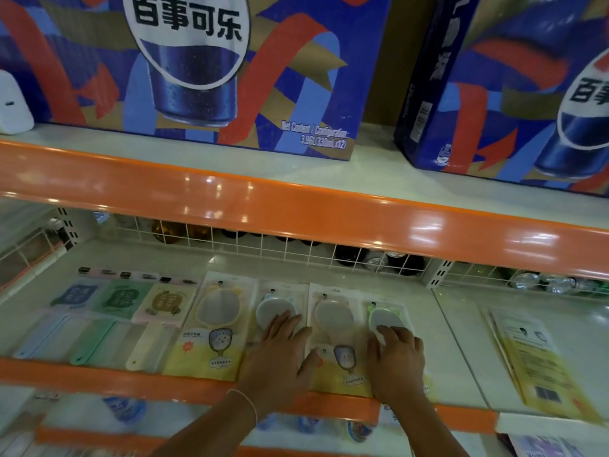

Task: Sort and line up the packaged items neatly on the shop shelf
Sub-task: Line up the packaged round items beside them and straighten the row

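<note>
Several packaged hand mirrors lie flat in a row on the white middle shelf (230, 258). A yellow-framed mirror pack (214, 324) is at the left of the row. My left hand (280, 351) rests with straight fingers on the blue-framed mirror pack (272, 308). A peach-framed mirror pack (336, 324) lies between my hands. My right hand (397, 357) presses flat on the green-framed mirror pack (384, 316). Three long packaged items, blue (71, 298), green (115, 301) and cream (161, 308), lie side by side further left.
A yellow pack stack (537, 361) lies alone at the right on the same shelf. The orange shelf edge (131, 380) runs in front. A white wire grid (263, 245) backs the shelf, with bottles behind. Big blue cola cartons (197, 67) fill the shelf above.
</note>
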Demonstrator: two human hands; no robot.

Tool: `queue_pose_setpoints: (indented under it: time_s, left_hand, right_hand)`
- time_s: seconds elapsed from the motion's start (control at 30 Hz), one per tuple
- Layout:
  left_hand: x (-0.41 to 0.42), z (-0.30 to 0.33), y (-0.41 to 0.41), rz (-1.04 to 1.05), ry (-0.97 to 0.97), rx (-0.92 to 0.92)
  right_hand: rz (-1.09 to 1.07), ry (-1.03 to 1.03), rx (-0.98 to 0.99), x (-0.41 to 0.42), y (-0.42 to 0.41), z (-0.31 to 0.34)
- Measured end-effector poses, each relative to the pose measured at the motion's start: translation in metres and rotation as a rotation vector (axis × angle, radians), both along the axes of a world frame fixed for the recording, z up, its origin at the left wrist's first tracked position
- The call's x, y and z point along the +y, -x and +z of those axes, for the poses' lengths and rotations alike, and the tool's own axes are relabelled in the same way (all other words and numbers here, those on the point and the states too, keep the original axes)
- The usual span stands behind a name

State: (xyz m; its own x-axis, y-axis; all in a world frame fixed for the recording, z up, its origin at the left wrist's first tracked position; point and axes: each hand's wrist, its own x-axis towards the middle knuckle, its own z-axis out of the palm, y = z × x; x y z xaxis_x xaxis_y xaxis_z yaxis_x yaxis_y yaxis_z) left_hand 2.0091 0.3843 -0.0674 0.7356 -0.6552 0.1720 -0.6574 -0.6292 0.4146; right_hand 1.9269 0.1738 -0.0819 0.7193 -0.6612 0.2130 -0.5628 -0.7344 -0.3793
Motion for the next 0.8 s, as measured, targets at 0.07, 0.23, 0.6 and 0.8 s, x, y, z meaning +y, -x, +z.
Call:
queue_pose_setpoints:
  time_s: [0.07, 0.23, 0.6, 0.8]
  left_hand:
    - [-0.018, 0.010, 0.006, -0.036, 0.054, 0.005]
    - [-0.080, 0.027, 0.029, -0.108, 0.130, 0.003]
    - [-0.235, 0.040, 0.115, -0.260, 0.133, 0.142]
    - [-0.298, 0.038, 0.155, -0.256, 0.098, 0.218]
  right_hand:
    - [-0.016, -0.011, -0.018, -0.016, 0.009, 0.005]
    - [-0.052, 0.025, -0.036, -0.069, 0.044, 0.009]
    - [-0.268, -0.022, 0.049, -0.210, 0.136, 0.011]
    - [-0.289, -0.152, 0.165, -0.253, 0.161, 0.015]
